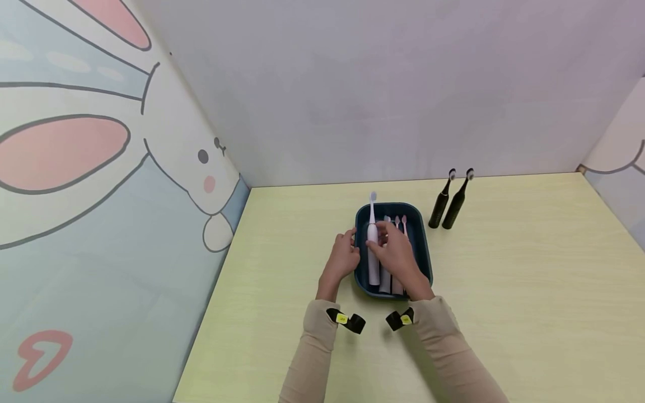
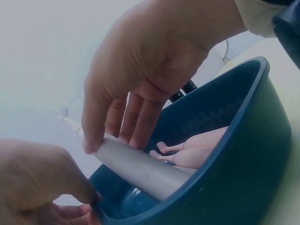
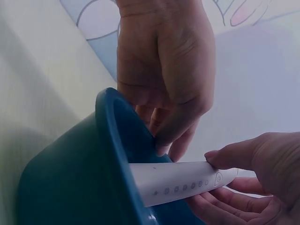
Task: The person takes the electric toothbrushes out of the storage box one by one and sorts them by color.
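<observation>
Blue tray (image 1: 424, 246) holding pink toothbrushes (image 1: 400, 224), right hand (image 1: 398, 254) pinching white toothbrush (image 1: 373, 246) (handle), left hand (image 1: 344, 258) gripping tray rim

You had a dark blue tray (image 1: 424, 246) on a pale yellow-green table (image 1: 529, 291). In it lay a white toothbrush (image 1: 373, 246) and pale pink ones (image 1: 400, 224); two black toothbrushes (image 1: 448, 204) stood beside it. Your sleeves (image 1: 312, 358) were beige, with black wrist bands bearing yellow tags (image 1: 342, 319). The left wall (image 1: 101, 168) showed a white rabbit with pink ears on light blue.
</observation>
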The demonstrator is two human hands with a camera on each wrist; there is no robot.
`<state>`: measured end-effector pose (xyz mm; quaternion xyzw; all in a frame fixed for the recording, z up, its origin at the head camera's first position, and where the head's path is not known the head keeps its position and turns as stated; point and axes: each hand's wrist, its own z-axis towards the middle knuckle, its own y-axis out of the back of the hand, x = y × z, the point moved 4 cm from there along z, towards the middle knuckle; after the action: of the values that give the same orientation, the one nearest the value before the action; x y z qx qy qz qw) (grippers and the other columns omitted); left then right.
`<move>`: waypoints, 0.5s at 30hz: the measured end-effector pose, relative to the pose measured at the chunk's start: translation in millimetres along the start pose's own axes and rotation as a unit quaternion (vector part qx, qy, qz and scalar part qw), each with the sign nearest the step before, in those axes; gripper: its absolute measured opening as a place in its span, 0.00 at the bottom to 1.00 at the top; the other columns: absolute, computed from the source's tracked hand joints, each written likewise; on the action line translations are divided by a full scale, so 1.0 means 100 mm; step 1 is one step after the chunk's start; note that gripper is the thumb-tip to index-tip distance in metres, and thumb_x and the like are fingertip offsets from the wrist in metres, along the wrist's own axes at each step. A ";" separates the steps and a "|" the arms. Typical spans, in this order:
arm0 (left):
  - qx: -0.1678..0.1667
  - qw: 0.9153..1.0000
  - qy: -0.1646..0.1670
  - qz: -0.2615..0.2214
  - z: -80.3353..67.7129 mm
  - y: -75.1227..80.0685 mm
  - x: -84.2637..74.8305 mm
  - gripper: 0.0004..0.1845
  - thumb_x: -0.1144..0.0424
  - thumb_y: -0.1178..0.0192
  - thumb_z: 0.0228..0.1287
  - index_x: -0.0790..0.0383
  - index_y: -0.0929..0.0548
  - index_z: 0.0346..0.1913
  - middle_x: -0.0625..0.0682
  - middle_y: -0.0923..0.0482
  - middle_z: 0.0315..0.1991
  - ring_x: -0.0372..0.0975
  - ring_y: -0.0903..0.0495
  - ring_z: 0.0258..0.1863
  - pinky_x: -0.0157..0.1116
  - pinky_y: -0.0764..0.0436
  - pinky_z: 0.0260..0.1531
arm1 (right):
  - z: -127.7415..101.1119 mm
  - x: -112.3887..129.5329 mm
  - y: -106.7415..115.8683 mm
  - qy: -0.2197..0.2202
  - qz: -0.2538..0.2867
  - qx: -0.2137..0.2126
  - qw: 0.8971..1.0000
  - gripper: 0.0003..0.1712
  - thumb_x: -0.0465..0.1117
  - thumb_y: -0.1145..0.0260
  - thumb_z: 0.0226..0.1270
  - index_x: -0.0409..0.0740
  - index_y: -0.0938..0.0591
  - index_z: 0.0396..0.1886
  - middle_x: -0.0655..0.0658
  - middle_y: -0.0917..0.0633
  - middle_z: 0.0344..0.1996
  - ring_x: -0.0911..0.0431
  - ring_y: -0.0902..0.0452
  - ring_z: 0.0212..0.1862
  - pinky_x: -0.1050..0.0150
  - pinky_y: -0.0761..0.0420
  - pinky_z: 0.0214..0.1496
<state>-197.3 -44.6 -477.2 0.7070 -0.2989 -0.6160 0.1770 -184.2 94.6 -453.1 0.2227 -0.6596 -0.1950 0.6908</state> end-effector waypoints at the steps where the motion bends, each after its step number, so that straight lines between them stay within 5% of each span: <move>1: -0.001 1.000 0.001 -0.001 0.00 0.00 0.00 0.27 0.69 0.50 0.68 0.61 0.36 0.70 0.57 0.32 0.47 0.42 0.29 0.39 0.36 0.26 0.39 | -0.01 0.01 0.01 0.005 0.005 -0.002 1.000 0.28 0.42 0.33 0.63 0.39 0.29 0.61 0.38 0.20 0.48 0.47 0.21 0.44 0.52 0.19 0.42; 15: -0.002 1.000 -0.006 0.011 0.01 -0.01 0.01 0.27 0.70 0.50 0.68 0.63 0.36 0.70 0.57 0.31 0.46 0.42 0.30 0.40 0.39 0.26 0.42 | -0.06 0.11 0.15 0.073 0.025 -0.069 0.995 0.28 0.39 0.32 0.62 0.37 0.29 0.60 0.38 0.20 0.42 0.48 0.21 0.43 0.51 0.19 0.42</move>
<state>-197.7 -44.7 -478.5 0.6997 -0.3062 -0.6189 0.1836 -177.8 101.0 -435.8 0.1715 -0.5977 -0.2066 0.7554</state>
